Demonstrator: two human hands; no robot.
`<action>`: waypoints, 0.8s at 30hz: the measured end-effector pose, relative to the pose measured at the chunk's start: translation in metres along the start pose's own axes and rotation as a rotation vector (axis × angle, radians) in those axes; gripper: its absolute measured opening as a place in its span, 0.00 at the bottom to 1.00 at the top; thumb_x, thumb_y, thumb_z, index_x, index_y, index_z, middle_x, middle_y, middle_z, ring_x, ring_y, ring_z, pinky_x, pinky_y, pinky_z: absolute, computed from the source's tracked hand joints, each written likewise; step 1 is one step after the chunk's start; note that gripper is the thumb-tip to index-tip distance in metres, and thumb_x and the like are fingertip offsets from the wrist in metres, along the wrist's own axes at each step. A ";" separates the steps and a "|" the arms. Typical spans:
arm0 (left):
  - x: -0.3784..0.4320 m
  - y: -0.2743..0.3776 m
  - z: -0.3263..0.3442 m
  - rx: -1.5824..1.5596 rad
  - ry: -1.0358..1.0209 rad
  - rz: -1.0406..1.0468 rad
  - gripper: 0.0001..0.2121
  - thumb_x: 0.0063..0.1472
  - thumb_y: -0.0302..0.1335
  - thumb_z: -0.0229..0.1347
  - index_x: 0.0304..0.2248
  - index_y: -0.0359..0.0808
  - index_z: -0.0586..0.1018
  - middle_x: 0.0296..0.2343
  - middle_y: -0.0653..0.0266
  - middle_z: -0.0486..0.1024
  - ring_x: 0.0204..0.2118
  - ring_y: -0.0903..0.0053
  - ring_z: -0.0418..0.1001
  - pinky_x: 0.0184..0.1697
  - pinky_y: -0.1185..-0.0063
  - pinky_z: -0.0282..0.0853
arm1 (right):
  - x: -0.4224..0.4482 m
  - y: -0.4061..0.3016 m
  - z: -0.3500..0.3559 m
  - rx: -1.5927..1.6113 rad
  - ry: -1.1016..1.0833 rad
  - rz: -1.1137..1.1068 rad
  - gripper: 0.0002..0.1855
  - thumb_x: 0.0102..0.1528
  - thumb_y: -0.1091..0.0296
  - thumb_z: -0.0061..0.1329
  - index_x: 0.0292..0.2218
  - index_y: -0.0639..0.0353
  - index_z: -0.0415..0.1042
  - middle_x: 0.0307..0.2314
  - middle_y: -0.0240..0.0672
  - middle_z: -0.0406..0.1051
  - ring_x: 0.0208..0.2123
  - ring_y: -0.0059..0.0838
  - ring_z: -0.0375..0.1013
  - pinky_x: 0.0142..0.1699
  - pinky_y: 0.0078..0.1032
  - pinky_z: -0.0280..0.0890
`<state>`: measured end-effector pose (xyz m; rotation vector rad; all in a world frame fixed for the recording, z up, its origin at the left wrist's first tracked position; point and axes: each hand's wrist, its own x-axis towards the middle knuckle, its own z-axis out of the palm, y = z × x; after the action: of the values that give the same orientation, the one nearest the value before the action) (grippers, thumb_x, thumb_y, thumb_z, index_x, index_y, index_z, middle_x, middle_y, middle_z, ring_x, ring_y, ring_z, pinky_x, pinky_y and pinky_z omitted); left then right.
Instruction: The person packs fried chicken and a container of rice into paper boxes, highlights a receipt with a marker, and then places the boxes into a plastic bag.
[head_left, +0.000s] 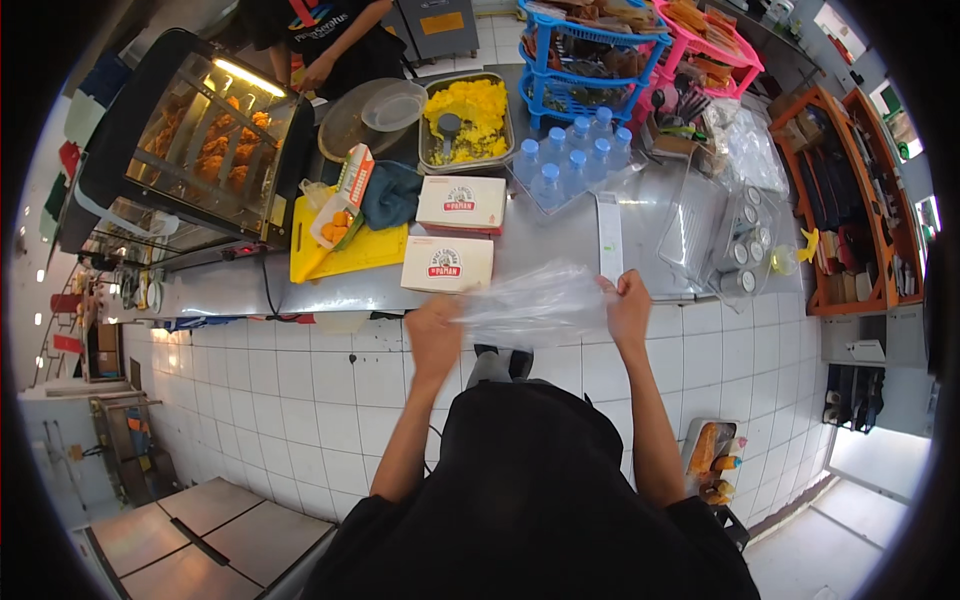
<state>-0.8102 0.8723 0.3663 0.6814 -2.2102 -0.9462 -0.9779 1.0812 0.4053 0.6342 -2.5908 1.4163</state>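
Observation:
A clear plastic bag (536, 307) is stretched between my two hands, in front of the steel counter's near edge. My left hand (435, 334) grips its left end and looks slightly blurred. At the other end, my right hand (628, 311) pinches the plastic between thumb and fingers. Just beyond my left hand stands a closed printed cardboard food box (448, 264). A second such box (460, 204) sits right behind it. Past my right hand lies a long narrow white carton (610, 236).
On the steel counter (555, 240) are a yellow cutting board (367, 255), a tray of yellow rice (466, 120), bottled water (577, 154) and bagged cans (742, 247). A heated display cabinet (202, 150) holds fried chicken. Across the counter stands another person (330, 45). Stacked blue baskets (592, 56) rise behind.

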 end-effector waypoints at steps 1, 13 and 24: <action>-0.001 0.037 -0.001 -0.028 -0.019 0.120 0.15 0.53 0.27 0.61 0.30 0.33 0.65 0.16 0.62 0.67 0.16 0.67 0.64 0.23 0.72 0.63 | -0.004 0.026 0.008 -0.066 -0.016 0.043 0.08 0.47 0.83 0.46 0.26 0.61 0.60 0.16 0.41 0.58 0.19 0.42 0.58 0.26 0.31 0.57; -0.012 0.055 0.012 -0.236 -0.043 -0.152 0.12 0.50 0.20 0.60 0.34 0.32 0.71 0.27 0.58 0.70 0.28 0.66 0.68 0.34 0.75 0.66 | 0.025 -0.068 -0.009 0.058 -0.284 -0.186 0.14 0.47 0.82 0.46 0.37 0.60 0.62 0.32 0.45 0.62 0.37 0.50 0.64 0.40 0.39 0.59; 0.025 0.071 -0.015 0.028 0.162 0.261 0.13 0.54 0.15 0.57 0.18 0.33 0.65 0.15 0.63 0.59 0.17 0.76 0.61 0.22 0.80 0.59 | 0.013 -0.061 0.019 0.177 -0.112 -0.283 0.07 0.48 0.81 0.49 0.27 0.63 0.63 0.21 0.45 0.61 0.23 0.45 0.64 0.29 0.33 0.60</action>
<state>-0.8305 0.8925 0.4371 0.4507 -2.1084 -0.7049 -0.9627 1.0328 0.4461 1.0852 -2.3488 1.5630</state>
